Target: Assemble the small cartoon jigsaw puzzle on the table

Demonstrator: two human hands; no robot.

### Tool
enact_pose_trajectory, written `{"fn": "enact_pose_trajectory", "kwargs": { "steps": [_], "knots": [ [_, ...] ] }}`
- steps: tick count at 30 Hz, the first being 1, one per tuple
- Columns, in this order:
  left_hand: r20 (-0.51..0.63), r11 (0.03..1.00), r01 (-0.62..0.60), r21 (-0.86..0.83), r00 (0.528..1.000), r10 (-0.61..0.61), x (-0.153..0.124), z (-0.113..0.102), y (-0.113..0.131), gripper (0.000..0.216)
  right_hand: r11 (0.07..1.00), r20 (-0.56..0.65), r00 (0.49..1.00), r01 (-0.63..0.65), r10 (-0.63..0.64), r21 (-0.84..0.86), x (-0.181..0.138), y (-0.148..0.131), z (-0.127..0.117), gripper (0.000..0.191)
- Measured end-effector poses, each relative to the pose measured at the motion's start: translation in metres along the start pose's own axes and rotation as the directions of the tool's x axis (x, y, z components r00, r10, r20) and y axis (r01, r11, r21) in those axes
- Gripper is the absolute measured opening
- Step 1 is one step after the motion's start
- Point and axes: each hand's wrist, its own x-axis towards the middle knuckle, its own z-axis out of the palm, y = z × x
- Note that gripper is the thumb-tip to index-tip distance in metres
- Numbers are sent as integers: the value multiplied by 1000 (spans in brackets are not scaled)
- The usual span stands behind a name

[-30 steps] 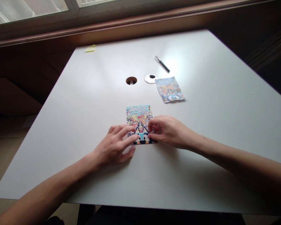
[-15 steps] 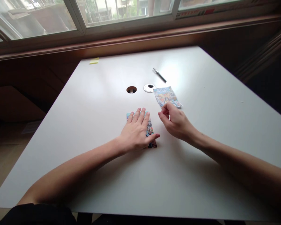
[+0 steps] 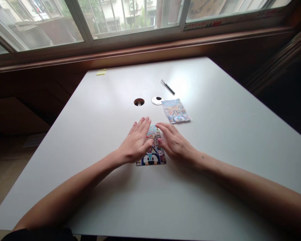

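A small colourful jigsaw picture with a blue cartoon dog face (image 3: 152, 154) lies flat on the white table (image 3: 215, 140) in front of me. My left hand (image 3: 135, 142) rests open on its left side, fingers stretched flat and pointing away. My right hand (image 3: 173, 142) lies open along its right edge, fingers flat too. Both hands press on the picture's two sides and cover its top part. A second, similar printed sheet (image 3: 175, 111) lies further back on the right, untouched.
Behind the sheet are a round cable hole (image 3: 139, 101), its loose white cover ring (image 3: 157, 100) and a dark pen (image 3: 168, 87). A yellow sticky note (image 3: 101, 72) sits at the far left corner. A window runs along the wall beyond the table.
My right hand came back from near the second sheet and now lies flat on the picture's right side. My left hand slid to the left, uncovering the picture's middle. The view tilted up.
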Motion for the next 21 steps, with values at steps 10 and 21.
{"fn": "enact_pose_trajectory", "kwargs": {
  "steps": [10,21],
  "knots": [
    [25,980,-39,196,999,35,-32,7,-28,101,954,309,950,122,-32,-275,-4,2,9,88],
    [40,984,-77,160,997,72,-36,4,-33,100,949,321,943,174,-84,-264,-7,3,9,84]
  ]
}}
